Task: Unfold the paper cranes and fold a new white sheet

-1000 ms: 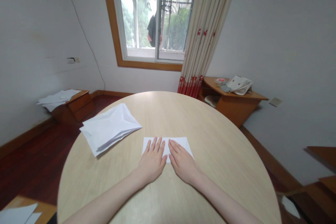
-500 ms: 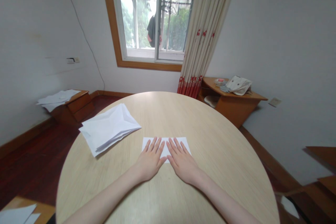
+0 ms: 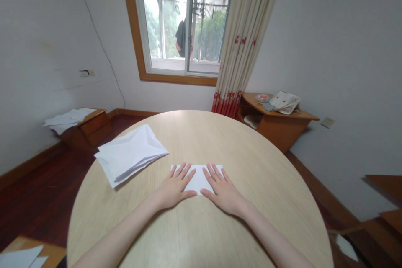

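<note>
A small white rectangle of paper (image 3: 198, 181) lies flat on the round wooden table (image 3: 201, 234) in front of me. My left hand (image 3: 175, 186) rests palm down over its left part, fingers spread and thumb along the near edge. Over the right part lies my right hand (image 3: 222, 188), also flat with fingers apart. The thumb tips almost meet near the sheet's front edge, and the middle of the paper shows between the hands. Both hands cover its sides. Whether the paper is folded I cannot tell.
A stack of creased white papers (image 3: 132, 153) lies on the table's left. Beyond are a low cabinet with papers (image 3: 91, 125) at left, a window, a curtain (image 3: 241, 42) and a corner cabinet (image 3: 279, 123) with a cloth bag (image 3: 285, 102).
My hands have slid apart, left hand to the left and right hand to the right, baring more of the paper's middle. The paper stays in about the same place.
</note>
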The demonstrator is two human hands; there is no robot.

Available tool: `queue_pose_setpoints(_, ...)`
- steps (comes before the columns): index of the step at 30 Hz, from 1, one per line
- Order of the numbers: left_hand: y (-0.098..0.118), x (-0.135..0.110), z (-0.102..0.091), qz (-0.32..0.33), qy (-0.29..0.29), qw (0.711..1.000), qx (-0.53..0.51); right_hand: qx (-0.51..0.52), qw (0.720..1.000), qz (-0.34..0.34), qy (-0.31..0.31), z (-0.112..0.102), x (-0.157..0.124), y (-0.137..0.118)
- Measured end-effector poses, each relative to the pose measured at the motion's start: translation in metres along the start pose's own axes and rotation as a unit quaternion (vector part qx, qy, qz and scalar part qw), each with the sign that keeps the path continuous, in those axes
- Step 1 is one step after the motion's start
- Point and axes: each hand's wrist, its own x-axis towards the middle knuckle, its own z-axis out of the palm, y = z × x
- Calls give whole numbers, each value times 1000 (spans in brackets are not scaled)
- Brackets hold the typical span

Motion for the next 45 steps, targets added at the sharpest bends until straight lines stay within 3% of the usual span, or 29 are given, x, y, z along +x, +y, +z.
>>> queue_pose_setpoints(6,-13,0,-5,26,-16,998,-54,19,999,-7,-26,-4,-1,10)
queue_pose_setpoints(18,-37,-2,-13,36,-11,993,-112,43,993,76,-86,-21,-8,26)
queue_pose_setpoints(45,-44,-1,-16,44,29,987,-151,106,990,69,-59,-31,-10,41)
